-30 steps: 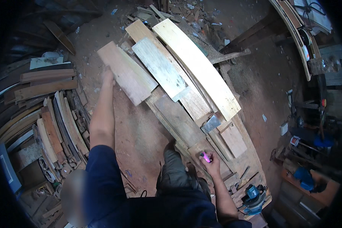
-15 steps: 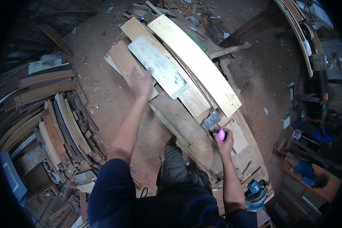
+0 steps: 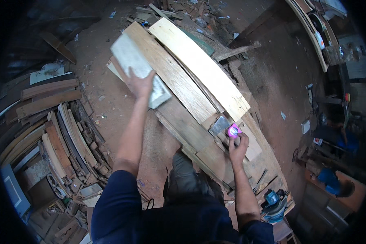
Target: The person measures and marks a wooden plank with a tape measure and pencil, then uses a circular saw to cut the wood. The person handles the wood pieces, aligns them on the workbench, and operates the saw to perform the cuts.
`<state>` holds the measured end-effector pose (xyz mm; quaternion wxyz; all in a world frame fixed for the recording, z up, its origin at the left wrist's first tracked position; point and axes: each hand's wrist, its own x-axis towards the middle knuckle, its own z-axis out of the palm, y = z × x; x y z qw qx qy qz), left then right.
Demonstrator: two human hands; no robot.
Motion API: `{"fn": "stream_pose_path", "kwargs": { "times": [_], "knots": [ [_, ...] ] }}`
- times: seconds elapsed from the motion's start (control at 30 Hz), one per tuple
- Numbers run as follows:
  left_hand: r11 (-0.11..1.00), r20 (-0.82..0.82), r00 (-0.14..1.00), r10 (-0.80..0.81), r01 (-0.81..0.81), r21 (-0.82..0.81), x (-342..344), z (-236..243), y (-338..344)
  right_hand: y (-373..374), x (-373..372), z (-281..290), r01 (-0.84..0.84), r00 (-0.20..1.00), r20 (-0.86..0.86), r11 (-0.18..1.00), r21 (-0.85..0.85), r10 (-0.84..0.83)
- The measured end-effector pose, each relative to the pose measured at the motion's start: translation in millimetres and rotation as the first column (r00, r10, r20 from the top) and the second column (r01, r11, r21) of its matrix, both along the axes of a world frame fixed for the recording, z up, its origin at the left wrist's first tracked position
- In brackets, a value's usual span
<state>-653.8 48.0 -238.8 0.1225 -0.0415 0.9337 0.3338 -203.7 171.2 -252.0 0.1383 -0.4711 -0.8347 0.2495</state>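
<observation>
My left hand [image 3: 140, 84] grips a whitish-grey weathered board [image 3: 130, 55] across its face, with fingers spread and the thumb near its right edge. This board lies slanted over a brown board [image 3: 117, 69], most of which it hides. Right of it runs a longer light-brown plank [image 3: 173, 69], and beyond that a pale yellow plank [image 3: 201, 67]. In my right hand [image 3: 238, 147] is a pink tape measure [image 3: 233, 131], closed in the fingers just above the bench. A flat metal piece [image 3: 219, 125] sits just left of the tape measure.
The wooden workbench [image 3: 191, 124] slants across the middle. A blue circular saw [image 3: 275, 205] rests at its near right end. Stacked planks and offcuts [image 3: 57, 142] fill the left side. Scrap wood [image 3: 148, 14] lies at the far end.
The whitish-grey board has shifted left, off the light-brown plank and over the brown board, with my left hand now on it. My right hand has raised the tape measure slightly away from me.
</observation>
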Motion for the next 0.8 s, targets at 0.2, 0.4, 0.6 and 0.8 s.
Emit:
{"fn": "stream_pose_path", "kwargs": {
  "times": [0.2,0.4,0.6,0.8],
  "knots": [
    [0.953,-0.047,0.994,-0.099,0.082,-0.292,-34.9,-77.2,-68.0,-30.1,-68.3,-30.9,0.08,0.871,-0.294,0.704,-0.706,-0.394],
    [0.978,-0.032,0.993,-0.113,0.105,-0.181,-27.0,-93.2,-69.7,-21.1,-140.0,-110.5,0.287,0.818,-0.108,0.564,-0.774,-0.565],
    [0.925,-0.352,0.888,-0.294,0.357,0.128,16.5,-85.3,-54.4,-17.7,-125.2,-59.7,-0.039,0.788,-0.232,0.33,-0.943,-0.57],
    [0.509,0.652,0.725,-0.222,-0.484,0.712,75.6,-64.6,0.6,-75.1,-21.2,12.0,-0.042,0.808,-0.232,0.34,-0.939,-0.542]
  ]
}}
